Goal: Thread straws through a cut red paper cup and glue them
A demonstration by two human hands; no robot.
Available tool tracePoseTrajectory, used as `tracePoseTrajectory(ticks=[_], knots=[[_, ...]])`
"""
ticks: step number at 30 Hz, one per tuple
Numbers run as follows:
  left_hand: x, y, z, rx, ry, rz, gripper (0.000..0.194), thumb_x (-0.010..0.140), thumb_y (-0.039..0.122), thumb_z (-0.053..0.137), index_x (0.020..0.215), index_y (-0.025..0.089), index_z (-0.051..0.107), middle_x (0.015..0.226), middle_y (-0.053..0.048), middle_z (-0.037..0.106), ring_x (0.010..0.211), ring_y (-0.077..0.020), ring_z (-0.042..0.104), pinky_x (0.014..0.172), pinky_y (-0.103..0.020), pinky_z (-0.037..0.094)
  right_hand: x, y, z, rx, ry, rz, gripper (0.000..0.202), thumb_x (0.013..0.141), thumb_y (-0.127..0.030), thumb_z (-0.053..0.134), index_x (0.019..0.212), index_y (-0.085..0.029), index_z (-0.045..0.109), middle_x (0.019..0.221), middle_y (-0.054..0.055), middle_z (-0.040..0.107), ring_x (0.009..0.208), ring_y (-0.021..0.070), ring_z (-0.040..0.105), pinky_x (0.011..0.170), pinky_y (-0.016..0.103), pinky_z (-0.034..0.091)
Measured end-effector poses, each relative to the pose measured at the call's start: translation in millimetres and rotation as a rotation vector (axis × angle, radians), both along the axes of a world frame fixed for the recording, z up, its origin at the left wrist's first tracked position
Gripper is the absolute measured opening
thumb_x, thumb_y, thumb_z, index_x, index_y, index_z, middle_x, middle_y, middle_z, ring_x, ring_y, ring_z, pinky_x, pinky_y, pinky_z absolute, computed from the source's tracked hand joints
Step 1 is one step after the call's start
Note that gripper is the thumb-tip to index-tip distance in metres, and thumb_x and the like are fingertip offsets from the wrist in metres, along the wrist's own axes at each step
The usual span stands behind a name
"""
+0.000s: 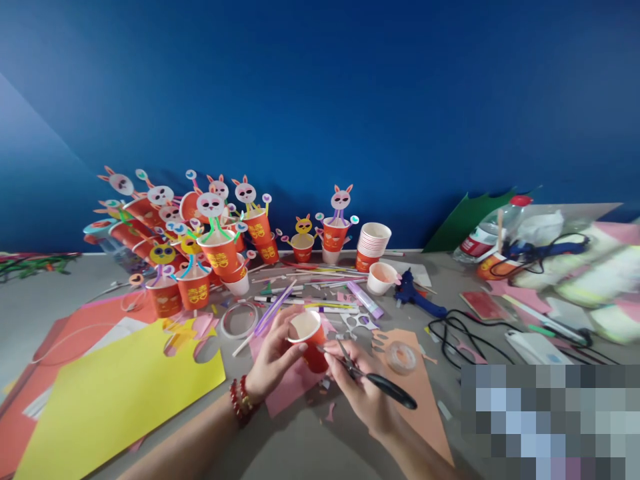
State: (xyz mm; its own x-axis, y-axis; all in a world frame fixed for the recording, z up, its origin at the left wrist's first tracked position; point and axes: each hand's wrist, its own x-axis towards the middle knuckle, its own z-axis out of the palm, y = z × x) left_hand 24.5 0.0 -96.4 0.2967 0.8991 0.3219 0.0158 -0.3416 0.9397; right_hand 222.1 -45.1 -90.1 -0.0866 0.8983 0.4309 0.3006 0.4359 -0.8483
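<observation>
I have the left hand [273,353] reaching in from the near edge of the table [280,453], its forearm slanting up to the right, beads [241,400] at the wrist. It is clamped on the red cup [314,355], thumb along the near side and fingers round the left. The cup sits mid-table above a pink sheet [285,389], mouth up and leaning slightly left; I cannot tell whether its base touches down.

My right hand [357,383] angles in from the near right, wrist low, fingers bent around the scissors [393,391], whose blades point up toward the cup and whose black handle juts toward the near right corner. Its fingertips come together at the cup's right side; what they pinch there I cannot make out. Bunny cups [220,259] crowd the far left corner.
</observation>
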Motion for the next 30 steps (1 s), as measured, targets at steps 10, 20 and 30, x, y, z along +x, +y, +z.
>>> tracePoseTrajectory(ticks=[10, 20, 30], knots=[[-6.7, 13.2, 9.8, 0.164, 0.023, -0.155, 0.016, 0.094, 0.031, 0.059, 0.091, 0.017, 0.066, 0.123, -0.016, 0.063, 0.123, -0.0294, 0.056, 0.107, -0.049, 0.041, -1.9, 0.9, -0.2, -0.003, -0.021, 0.078, 0.011, 0.097, -0.025, 0.054, 0.100, -0.021, 0.064, 0.087, 0.004, 0.073, 0.060, 0.0137, 0.067, 0.060, 0.024, 0.055], [-1.7, 4.0, 30.0, 0.193, 0.093, -0.161, 0.014, 0.095, 0.023, 0.059, 0.103, 0.019, 0.069, 0.117, -0.014, 0.068, 0.118, -0.0268, 0.060, 0.103, -0.046, 0.047, -2.6, -6.3, 8.5, 0.015, 0.144, 0.028, 0.012, 0.097, -0.026, 0.056, 0.100, -0.020, 0.066, 0.094, 0.007, 0.075, 0.061, 0.0156, 0.069, 0.063, 0.026, 0.059], [-1.3, 2.2, 42.0, 0.275, 0.214, -0.151, 0.018, 0.094, 0.020, 0.058, 0.110, 0.020, 0.067, 0.109, -0.012, 0.067, 0.109, -0.0242, 0.062, 0.102, -0.046, 0.047, -0.9, -7.6, 11.8, 0.014, 0.156, 0.019, 0.011, 0.098, -0.025, 0.055, 0.099, -0.020, 0.065, 0.074, 0.002, 0.069, 0.061, 0.0160, 0.068, 0.061, 0.025, 0.055]])
